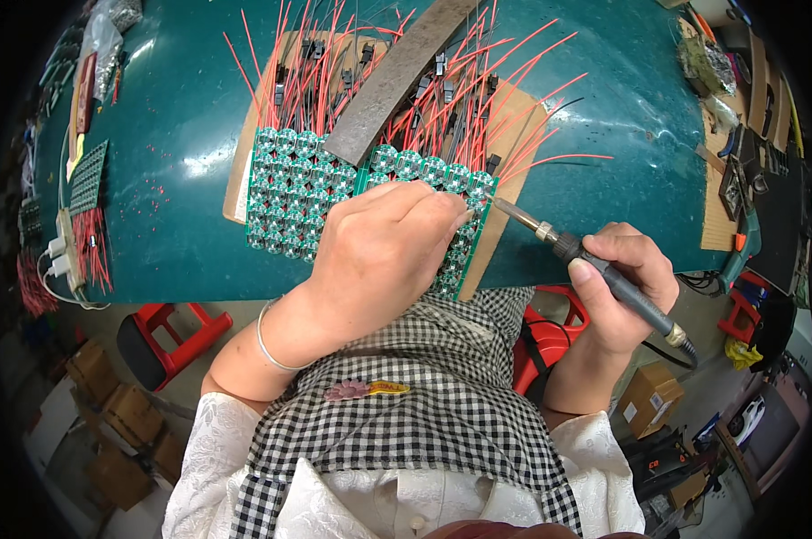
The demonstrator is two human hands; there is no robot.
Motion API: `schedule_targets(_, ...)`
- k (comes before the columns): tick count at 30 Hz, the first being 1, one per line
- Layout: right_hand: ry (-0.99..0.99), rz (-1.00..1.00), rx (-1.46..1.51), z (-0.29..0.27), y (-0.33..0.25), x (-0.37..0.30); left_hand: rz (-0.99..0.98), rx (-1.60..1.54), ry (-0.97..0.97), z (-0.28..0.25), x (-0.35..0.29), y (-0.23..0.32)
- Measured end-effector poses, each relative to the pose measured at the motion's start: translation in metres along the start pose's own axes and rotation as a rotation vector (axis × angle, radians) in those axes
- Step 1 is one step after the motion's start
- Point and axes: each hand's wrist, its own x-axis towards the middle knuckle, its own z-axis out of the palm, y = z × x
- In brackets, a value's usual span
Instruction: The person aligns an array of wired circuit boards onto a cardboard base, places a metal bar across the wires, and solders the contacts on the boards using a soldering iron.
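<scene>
My right hand (pixel 635 274) grips a soldering iron (pixel 550 234) by its dark handle. The iron's tip points left and reaches the right edge of a green circuit board panel (pixel 455 175). My left hand (pixel 392 234) rests over this panel with its fingers pinched together; what they hold is hidden. A second green panel (pixel 298 193) lies to the left, partly behind my left hand. Both panels carry rows of small round boards. Red and black wires (pixel 446 112) with black connectors fan out from their far edges. A flat metal bar (pixel 397 76) lies across the wires.
Cardboard (pixel 514 135) lies under the panels on the green table (pixel 181 108). Another wired panel (pixel 87 180) and a white power strip (pixel 65 242) sit at the left edge. Tools and a cardboard sheet (pixel 716 211) lie at the right. Red stools (pixel 168 341) stand below.
</scene>
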Motion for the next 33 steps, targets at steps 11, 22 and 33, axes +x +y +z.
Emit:
schedule_targets(11,0.341,0.060,0.235,-0.014,-0.004,-0.020,0.065,-0.002,0.083,-0.034,-0.005,0.015)
schedule_targets(22,0.195,-0.157,-0.090,-0.013,-0.034,-0.067,0.040,-0.053,0.149,-0.086,-0.016,0.040)
schedule_targets(33,0.058,-0.119,-0.137,0.017,-0.055,-0.102,0.047,-0.050,0.035,-0.039,-0.074,0.016)
